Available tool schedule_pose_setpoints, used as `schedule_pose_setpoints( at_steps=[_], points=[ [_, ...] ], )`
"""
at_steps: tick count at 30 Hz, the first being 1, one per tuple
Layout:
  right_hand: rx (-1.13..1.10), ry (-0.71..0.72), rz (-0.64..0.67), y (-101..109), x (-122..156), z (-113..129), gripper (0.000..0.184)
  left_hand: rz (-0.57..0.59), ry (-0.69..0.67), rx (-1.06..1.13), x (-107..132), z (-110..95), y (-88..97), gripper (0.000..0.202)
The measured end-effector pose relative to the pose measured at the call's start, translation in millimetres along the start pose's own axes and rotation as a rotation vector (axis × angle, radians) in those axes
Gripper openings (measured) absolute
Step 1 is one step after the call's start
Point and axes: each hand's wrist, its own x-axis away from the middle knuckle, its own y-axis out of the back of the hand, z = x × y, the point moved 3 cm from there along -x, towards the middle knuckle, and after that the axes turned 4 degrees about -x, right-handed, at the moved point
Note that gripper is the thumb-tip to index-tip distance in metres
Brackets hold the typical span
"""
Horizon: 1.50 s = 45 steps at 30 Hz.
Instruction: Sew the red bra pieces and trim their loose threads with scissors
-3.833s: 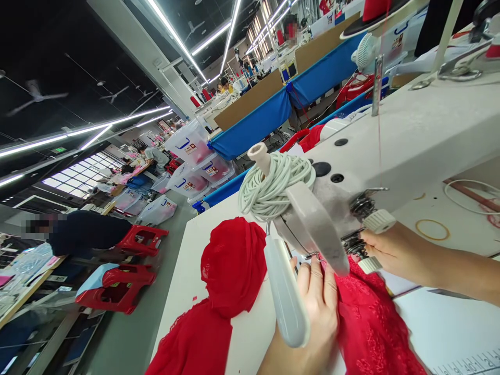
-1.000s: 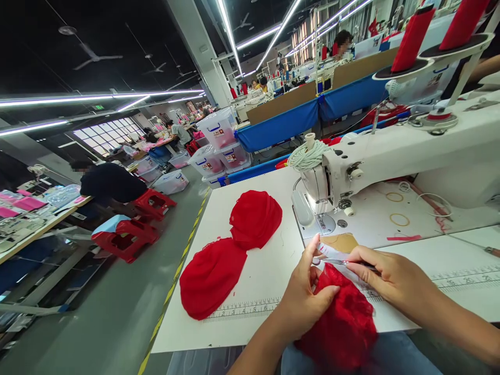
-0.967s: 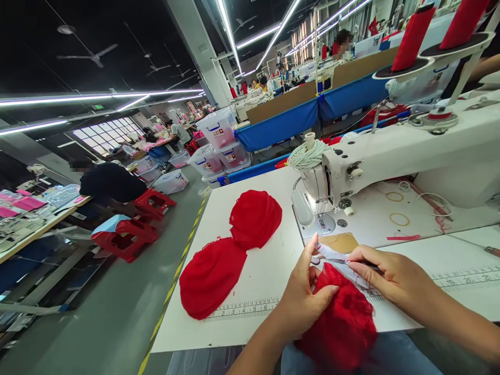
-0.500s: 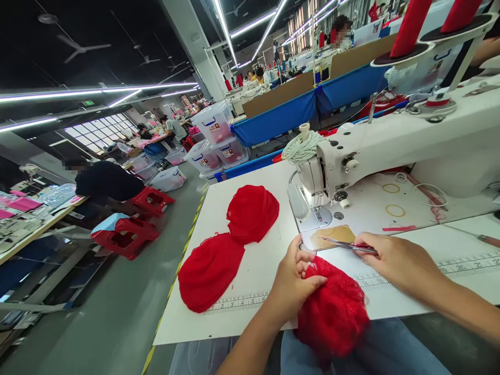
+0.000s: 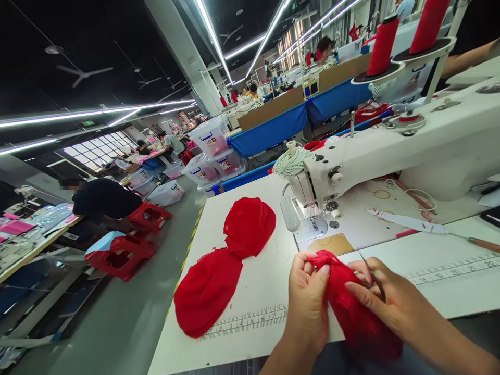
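My left hand (image 5: 309,297) is closed on the top edge of a red lace piece (image 5: 353,312) at the front edge of the white table (image 5: 253,291). My right hand (image 5: 385,299) grips the same lace from the right and also holds small thread snips (image 5: 373,278), blade pointing up. Two stacks of red fabric cups (image 5: 250,225) (image 5: 207,291) lie to the left on the table. The white sewing machine (image 5: 390,151) stands behind my hands, with a coil of white cord (image 5: 289,162) on its head.
A white strip (image 5: 406,221) lies on the machine bed. Red thread cones (image 5: 385,36) stand on a rack behind the machine. Left of the table runs a grey aisle with red stools (image 5: 128,245), a seated person (image 5: 101,200) and plastic bins (image 5: 211,138).
My hands moved back from the machine's needle. The white strip left my fingers and now lies on the bed. Both hands now grip the lace, with the snips turned upward.
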Motion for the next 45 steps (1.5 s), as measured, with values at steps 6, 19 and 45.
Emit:
schedule_pose_setpoints(
  at_steps=[6, 19, 45],
  points=[
    [0.046, 0.032, -0.083, 1, -25, -6, 0.018, -0.051, 0.057, 0.021, -5, 2, 2.6, 0.050],
    [0.212, 0.443, 0.082, 23, -44, 8, 0.015, 0.044, -0.109, -0.274, -18, -14, 10.4, 0.027],
    [0.093, 0.328, 0.080, 18, -56, -5, 0.017, 0.121, 0.056, -0.111, -26, -11, 7.9, 0.036]
  ],
)
